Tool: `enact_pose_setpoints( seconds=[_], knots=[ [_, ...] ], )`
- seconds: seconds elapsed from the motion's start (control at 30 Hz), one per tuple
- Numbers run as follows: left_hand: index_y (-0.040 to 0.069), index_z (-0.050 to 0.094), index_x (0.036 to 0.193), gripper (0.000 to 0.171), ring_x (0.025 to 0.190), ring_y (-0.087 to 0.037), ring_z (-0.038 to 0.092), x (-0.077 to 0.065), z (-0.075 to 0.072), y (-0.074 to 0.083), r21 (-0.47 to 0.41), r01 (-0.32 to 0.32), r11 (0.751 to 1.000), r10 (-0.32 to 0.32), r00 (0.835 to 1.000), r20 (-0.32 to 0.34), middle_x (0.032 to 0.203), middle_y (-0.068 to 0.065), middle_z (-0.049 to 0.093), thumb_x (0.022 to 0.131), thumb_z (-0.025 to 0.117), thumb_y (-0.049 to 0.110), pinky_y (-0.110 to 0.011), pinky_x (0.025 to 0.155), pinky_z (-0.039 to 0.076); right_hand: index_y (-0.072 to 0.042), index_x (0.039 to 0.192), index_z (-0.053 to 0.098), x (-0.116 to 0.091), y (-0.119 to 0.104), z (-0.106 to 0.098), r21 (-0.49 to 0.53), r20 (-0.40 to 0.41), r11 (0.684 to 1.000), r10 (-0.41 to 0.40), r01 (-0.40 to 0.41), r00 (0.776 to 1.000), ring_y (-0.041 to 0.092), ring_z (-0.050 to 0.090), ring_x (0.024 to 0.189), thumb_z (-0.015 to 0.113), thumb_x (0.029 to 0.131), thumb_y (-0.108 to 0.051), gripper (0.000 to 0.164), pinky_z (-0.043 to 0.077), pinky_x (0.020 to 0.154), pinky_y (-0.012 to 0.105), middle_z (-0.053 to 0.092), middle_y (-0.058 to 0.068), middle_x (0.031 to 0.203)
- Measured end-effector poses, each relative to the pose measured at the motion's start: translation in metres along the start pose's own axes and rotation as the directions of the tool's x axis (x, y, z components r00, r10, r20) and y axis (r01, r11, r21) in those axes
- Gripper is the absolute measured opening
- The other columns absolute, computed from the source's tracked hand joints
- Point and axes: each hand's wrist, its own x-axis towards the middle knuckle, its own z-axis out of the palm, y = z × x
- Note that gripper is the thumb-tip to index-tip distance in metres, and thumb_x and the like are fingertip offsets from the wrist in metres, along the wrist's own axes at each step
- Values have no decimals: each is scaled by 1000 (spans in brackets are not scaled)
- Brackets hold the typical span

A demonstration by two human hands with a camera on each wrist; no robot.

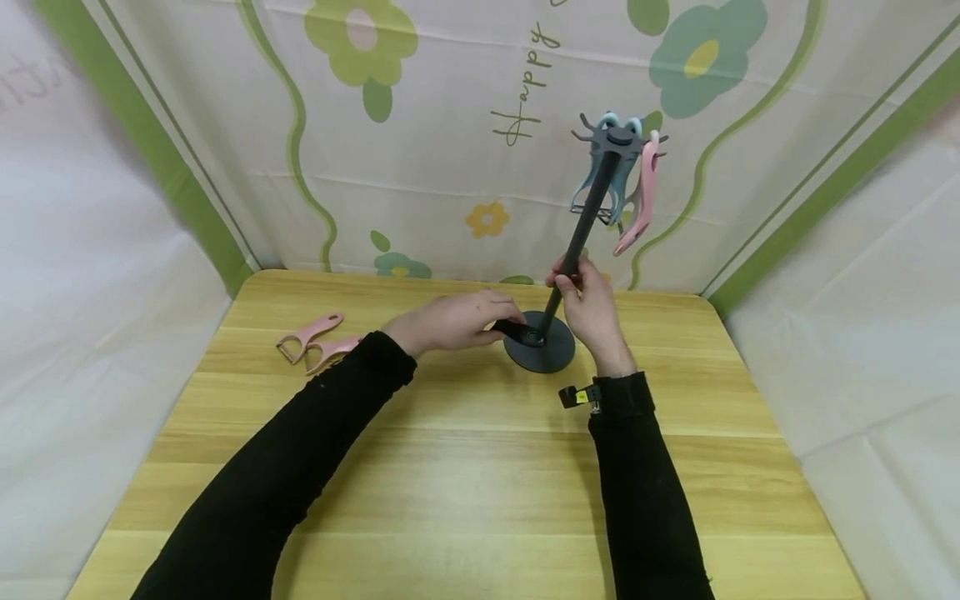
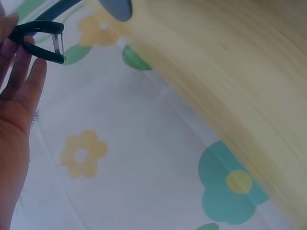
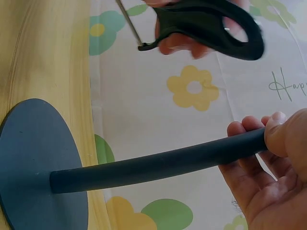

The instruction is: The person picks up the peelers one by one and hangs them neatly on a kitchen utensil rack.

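Observation:
My left hand [image 1: 459,321] pinches a black Y-shaped peeler [image 3: 192,21], held near the pole and overlapping the round base in the head view. In the left wrist view, the peeler's blade end points away from the fingers. My right hand [image 1: 591,315] grips the dark pole of a stand [image 1: 588,218] partway up, with thumb and fingers round it. The stand's flat round base [image 1: 542,360] rests on the table. From its hooks at the top hang light blue peelers [image 1: 618,185] and a pink peeler [image 1: 647,196].
Two pink peelers [image 1: 309,336] lie on the wooden table [image 1: 465,483] at the left, one partly covered by my left sleeve. A patterned cloth [image 1: 450,150] hangs behind the table's back edge. White cloth [image 1: 885,333] borders the right side.

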Motion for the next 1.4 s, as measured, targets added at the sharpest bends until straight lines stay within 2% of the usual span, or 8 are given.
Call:
enact_pose_setpoints(
  seconds=[0.27, 0.53, 0.7, 0.83, 0.97, 1.27, 1.4],
  knots=[
    [18, 63, 140, 36, 123, -13, 62, -4, -14, -1, -126, 51, 991, -64, 993, -99, 136, 2, 66, 105, 68, 25, -34, 107, 56, -10, 122, 60, 0, 0, 1, 17, 3, 1000, -2, 2, 1000, 31, 71, 110, 56, 109, -25, 20, 58, 108, 54, 73, 14, 112],
    [18, 62, 140, 36, 127, -13, 63, -2, -20, -5, -262, 113, 958, -165, 969, -184, 135, 2, 65, 105, 68, 25, -34, 111, 56, -9, 122, 60, 1, 1, 1, 8, -4, 1000, -8, 8, 1000, 31, 71, 112, 57, 109, -23, 19, 58, 107, 53, 73, 14, 112],
    [17, 61, 140, 36, 127, -12, 64, 1, -24, -5, -337, 101, 936, -190, 951, -244, 133, 3, 67, 105, 67, 26, -31, 114, 56, -9, 123, 61, 1, 2, 1, 1, -9, 1000, -20, 20, 1000, 30, 70, 111, 57, 109, -21, 19, 58, 107, 53, 72, 14, 112],
    [17, 58, 144, 39, 130, -13, 63, 4, -26, -5, -394, 81, 916, -207, 935, -289, 137, 1, 65, 107, 65, 29, -34, 115, 55, -9, 123, 59, 1, 2, 0, -4, -3, 1000, -22, 22, 1000, 30, 70, 110, 57, 109, -23, 19, 59, 105, 53, 73, 13, 112],
    [19, 58, 147, 42, 130, -15, 63, 8, -29, -5, -474, 80, 877, -262, 906, -332, 141, -1, 63, 108, 62, 33, -36, 114, 56, -9, 123, 59, 1, 3, 1, -8, -2, 1000, -22, 22, 1000, 30, 71, 110, 57, 109, -24, 21, 60, 103, 52, 74, 13, 112],
    [19, 59, 148, 41, 127, -17, 65, 20, -39, -4, -620, 65, 782, -402, 813, -421, 136, -3, 63, 108, 62, 30, -39, 110, 59, -11, 123, 59, 1, 3, 1, 0, -6, 1000, -15, 15, 1000, 29, 71, 110, 56, 109, -25, 20, 58, 104, 50, 74, 12, 111],
    [19, 61, 148, 41, 126, -17, 66, 26, -44, -5, -648, 48, 760, -442, 769, -461, 137, -4, 65, 108, 63, 30, -36, 108, 59, -11, 123, 59, 1, 3, 2, 8, -5, 1000, -16, 16, 1000, 29, 71, 110, 56, 110, -25, 20, 57, 105, 50, 74, 13, 111]
  ],
)
